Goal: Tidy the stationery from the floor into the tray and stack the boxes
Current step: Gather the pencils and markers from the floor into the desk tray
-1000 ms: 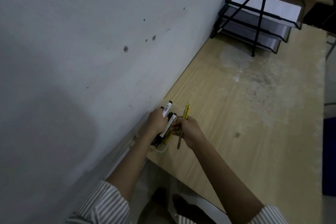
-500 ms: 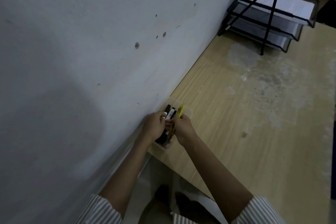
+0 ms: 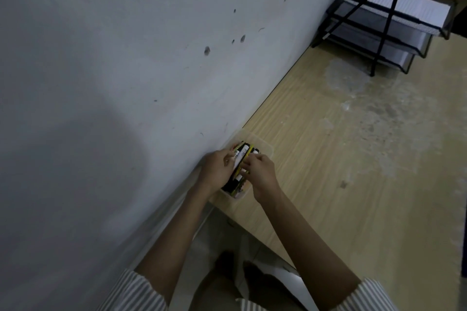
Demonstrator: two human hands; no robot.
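Settling the stationery into the tray (image 3: 265, 146) looks like the step in hand: the clear tray sits at the low centre of the frame, on the near end of the counter (image 3: 353, 159) and hard against the wall (image 3: 101, 58), with both hands over it. The left hand (image 3: 216, 169) has its fingers (image 3: 228, 159) curled round the markers (image 3: 241, 156), which already lie lengthwise in the tray. The right hand (image 3: 261, 171) has its fingers (image 3: 249, 162) bent onto the yellow pencils (image 3: 249, 151), but whether they pinch or only press I cannot tell. The next move, I judge, calls for letting go cleanly so that nothing rides up over the rim, then turning to the boxes, none of which shows here. Counted: one tray; two white-barrelled markers for certain, perhaps a third hidden under the hands; two yellow pencils; and, at the upper right of the frame, one black wire rack (image 3: 336, 11) of three tiers, with paper (image 3: 404, 6) in the top one.
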